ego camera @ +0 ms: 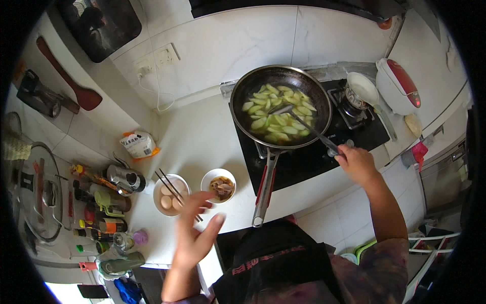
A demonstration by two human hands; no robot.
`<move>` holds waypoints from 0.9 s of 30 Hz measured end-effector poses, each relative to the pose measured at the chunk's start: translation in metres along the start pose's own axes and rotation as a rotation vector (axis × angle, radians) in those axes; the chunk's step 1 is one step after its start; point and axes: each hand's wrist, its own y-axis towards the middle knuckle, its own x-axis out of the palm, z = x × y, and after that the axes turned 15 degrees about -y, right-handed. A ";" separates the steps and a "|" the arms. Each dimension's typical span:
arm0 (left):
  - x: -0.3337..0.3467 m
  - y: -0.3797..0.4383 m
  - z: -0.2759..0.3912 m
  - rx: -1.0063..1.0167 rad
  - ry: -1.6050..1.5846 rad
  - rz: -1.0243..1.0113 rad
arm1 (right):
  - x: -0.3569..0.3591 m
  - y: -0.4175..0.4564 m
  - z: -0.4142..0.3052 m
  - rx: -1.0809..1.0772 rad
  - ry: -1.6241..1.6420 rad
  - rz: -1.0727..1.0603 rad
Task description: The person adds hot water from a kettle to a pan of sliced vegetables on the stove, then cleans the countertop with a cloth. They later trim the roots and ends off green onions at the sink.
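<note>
My right hand (355,163) grips the handle of a spatula (281,109), whose blade lies among sliced green vegetables (280,121) in liquid. They sit in a dark wok (319,89) on the left burner of a gas stove. My left hand (197,231) is raised, fingers spread and holding nothing, near the counter's front edge. Behind it, a white bowl holds several eggs (166,202), with dark chopsticks (171,185) lying across its rim. Beside it, a smaller white bowl (205,182) contains brownish pieces in liquid.
The wok's long handle (262,201) reaches past the counter's front edge. A small pot (357,95) rests on the right burner, beside a rice cooker (396,89). Bottles (112,225), a metal kettle (123,178) and a plastic food bag (139,145) stand at left.
</note>
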 end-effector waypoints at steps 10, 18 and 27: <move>0.101 -0.023 -0.101 -0.616 -0.813 0.034 | -0.047 -0.025 0.036 -0.105 0.119 0.152; 0.088 -0.023 -0.096 -0.523 -0.544 0.147 | -0.134 -0.046 0.076 -0.030 0.196 0.002; 0.073 -0.016 -0.100 -0.497 -0.574 0.152 | -0.065 -0.018 0.058 -0.085 0.169 0.046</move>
